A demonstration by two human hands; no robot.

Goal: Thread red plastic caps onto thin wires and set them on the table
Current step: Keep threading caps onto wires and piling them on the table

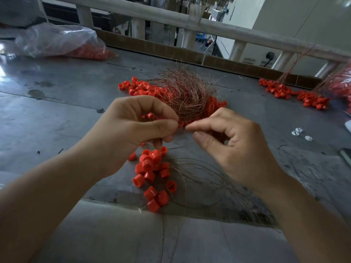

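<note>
Left hand [136, 126] is pinching a red cap [181, 124]; right hand [233, 141] is curling at 3 o'clock, grasp undeterminable. Wire bundle [186, 95] is lying at 12 o'clock.

My left hand [136, 126] hides what it pinches; whether my right hand [233, 141] holds a wire is too fine to tell; the bag [341, 86] at right is cut off.

**Grey worktable below a pale railing**

A scuffed grey metal table [57, 114] fills the view, with daylight glaring off its left side. A brown cardboard strip [152, 47] lines its far edge. Beyond it runs a pale railing [247, 33] on round posts. Further back stands a cream wall [303, 19] with a plugged socket [270, 55].
</note>
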